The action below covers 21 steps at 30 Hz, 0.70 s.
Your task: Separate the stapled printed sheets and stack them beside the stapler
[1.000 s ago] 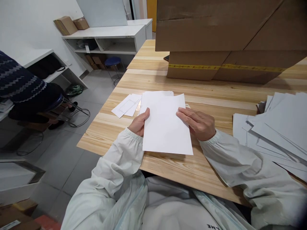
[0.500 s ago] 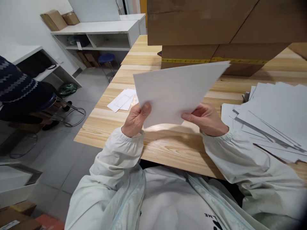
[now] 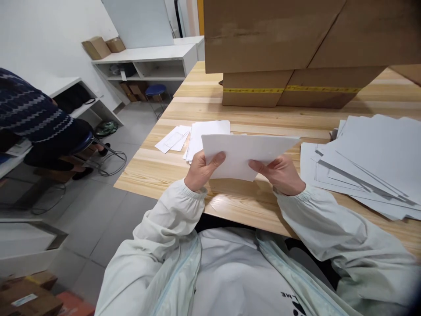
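A white sheet of paper (image 3: 241, 153) is held above the table between both hands; whether it is one sheet or a thin stack I cannot tell. My left hand (image 3: 204, 170) pinches its left side with the thumb on top. On the right side, my right hand (image 3: 279, 172) grips it with the thumb over the near face and the fingers behind. Just beyond the left hand lies a small pile of white papers (image 3: 208, 127). Beside that pile are loose printed sheets (image 3: 173, 138). A large fanned stack of white papers (image 3: 378, 153) rests to the right of my right hand.
Large cardboard boxes (image 3: 263, 39) are stacked at the back of the wooden table (image 3: 158, 175). A person in a patterned sweater (image 3: 36, 109) sits on a stool at the left. White shelves (image 3: 141, 55) and a blue stool (image 3: 155, 90) stand behind.
The held paper has come down and tilted flatter, uncovering the small paper pile behind it. Both hands still grip it. The camera view has shifted slightly.
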Each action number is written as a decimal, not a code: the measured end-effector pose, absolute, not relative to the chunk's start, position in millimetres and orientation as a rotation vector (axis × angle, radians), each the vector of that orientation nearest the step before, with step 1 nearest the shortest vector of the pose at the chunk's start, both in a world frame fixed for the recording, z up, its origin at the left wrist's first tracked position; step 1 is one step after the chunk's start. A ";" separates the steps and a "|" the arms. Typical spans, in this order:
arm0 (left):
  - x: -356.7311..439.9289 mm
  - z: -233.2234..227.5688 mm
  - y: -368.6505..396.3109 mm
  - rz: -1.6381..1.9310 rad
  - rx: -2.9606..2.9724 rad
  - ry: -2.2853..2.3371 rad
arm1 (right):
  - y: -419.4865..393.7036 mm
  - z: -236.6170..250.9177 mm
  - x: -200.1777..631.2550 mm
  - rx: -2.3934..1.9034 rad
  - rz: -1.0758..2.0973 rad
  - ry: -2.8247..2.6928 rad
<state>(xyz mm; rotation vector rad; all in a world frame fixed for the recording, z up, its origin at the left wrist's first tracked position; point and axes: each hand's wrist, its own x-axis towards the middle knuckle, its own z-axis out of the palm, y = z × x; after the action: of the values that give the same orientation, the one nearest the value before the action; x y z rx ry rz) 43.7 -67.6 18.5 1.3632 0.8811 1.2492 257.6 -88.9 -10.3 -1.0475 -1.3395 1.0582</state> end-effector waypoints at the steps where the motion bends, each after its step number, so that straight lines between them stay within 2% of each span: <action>1: 44.9 19.0 -67.7 1.252 1.363 0.882 | -88.7 -10.0 257.6 -1.045 1.061 -1.332; 21: 61.2 23.9 -69.8 1.316 1.211 0.848 | -85.9 -8.6 254.5 -1.071 1.005 -1.334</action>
<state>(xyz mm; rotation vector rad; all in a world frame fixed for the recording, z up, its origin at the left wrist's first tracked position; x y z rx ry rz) 61.2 -69.8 23.9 1.2114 0.8485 1.3156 254.5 -85.9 -8.6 -1.0709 -1.3338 1.0048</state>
